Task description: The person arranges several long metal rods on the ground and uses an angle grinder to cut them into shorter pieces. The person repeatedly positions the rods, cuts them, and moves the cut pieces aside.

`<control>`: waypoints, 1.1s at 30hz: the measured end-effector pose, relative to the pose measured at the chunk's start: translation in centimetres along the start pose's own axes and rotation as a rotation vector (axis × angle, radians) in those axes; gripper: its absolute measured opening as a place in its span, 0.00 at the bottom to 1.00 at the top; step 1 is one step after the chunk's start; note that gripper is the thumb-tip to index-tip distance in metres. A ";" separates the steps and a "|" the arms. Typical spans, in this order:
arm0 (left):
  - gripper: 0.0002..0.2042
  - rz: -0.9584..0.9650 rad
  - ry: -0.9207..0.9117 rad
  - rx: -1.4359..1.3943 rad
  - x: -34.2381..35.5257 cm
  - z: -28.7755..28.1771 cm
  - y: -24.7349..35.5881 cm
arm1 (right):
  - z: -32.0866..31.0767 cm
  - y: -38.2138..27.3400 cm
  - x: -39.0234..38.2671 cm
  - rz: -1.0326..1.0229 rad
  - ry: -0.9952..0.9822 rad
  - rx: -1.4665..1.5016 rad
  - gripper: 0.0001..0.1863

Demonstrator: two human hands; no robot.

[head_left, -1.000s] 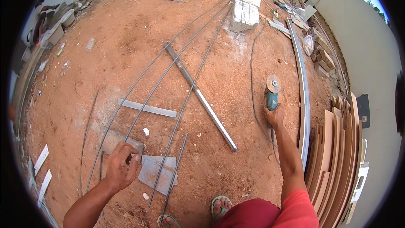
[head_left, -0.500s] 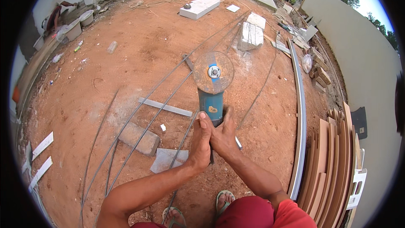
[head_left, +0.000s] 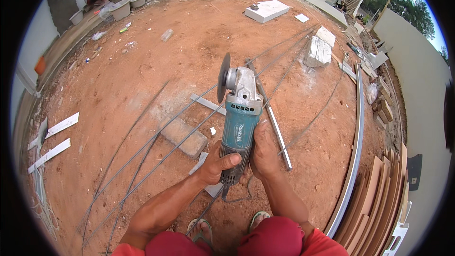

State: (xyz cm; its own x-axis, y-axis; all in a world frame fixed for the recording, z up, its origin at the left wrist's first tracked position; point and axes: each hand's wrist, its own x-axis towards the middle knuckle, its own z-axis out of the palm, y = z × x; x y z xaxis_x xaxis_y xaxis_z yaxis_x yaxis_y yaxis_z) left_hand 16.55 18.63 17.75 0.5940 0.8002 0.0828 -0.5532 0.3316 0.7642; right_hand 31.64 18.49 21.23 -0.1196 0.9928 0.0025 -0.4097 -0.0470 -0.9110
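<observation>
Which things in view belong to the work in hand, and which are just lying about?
In use:
- angle grinder, held between left grip and right grip
- its disc
- its cord

Seemingly just lying about:
- white block with a small dark object on top
- stacked boards
- clear plastic container

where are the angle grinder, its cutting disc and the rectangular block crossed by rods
Angle grinder [head_left: 239, 127]: head view, teal body
Cutting disc [head_left: 223, 78]: head view, dark flat of the disc
Rectangular block [head_left: 177, 133]: head view, top face

Plastic grinder body [head_left: 237, 130], dull metal gearhead [head_left: 245, 84]
</observation>
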 end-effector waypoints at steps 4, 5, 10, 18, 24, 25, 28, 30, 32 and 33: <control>0.30 -0.248 0.004 -0.071 -1.8 -0.5 -1.6 | -2.1 2.3 -1.2 0.127 -0.007 0.302 0.38; 0.29 -0.248 0.012 -0.006 -1.9 -0.3 -1.8 | -2.9 3.1 -1.6 0.110 0.043 0.331 0.37; 0.22 -0.347 0.078 0.226 -3.2 -0.2 -3.5 | -5.4 6.8 -4.3 0.134 0.119 0.436 0.35; 0.16 -0.265 0.053 0.284 -3.8 -0.9 -6.4 | -6.0 8.4 -5.0 0.057 0.164 0.436 0.34; 0.19 -0.170 0.077 0.506 -2.9 -0.8 -9.8 | -8.6 10.1 -5.2 0.030 0.343 0.409 0.32; 0.19 -0.107 0.090 0.542 -2.8 -0.7 -10.3 | -8.6 10.1 -5.1 0.025 0.343 0.391 0.32; 0.16 -0.194 0.089 0.484 -2.5 0.0 -9.3 | -8.8 9.5 -5.4 0.043 0.265 0.431 0.33; 0.15 -0.293 0.052 0.385 -2.2 -0.1 -9.0 | -9.4 9.6 -5.4 0.037 0.289 0.456 0.33; 0.14 -0.323 0.032 0.263 -2.2 -1.1 -9.9 | -9.4 10.1 -5.2 0.036 0.382 0.483 0.33; 0.14 -0.317 0.043 0.266 -2.4 -1.4 -10.5 | -9.4 10.4 -5.3 0.031 0.367 0.470 0.33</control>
State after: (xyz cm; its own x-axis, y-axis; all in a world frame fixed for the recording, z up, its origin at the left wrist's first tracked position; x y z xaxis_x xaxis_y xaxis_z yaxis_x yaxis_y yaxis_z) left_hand 20.05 13.93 8.64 0.6825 0.7014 -0.2056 -0.1737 0.4289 0.8865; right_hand 36.48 13.79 7.89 0.1478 0.9595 -0.2399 -0.7774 -0.0373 -0.6279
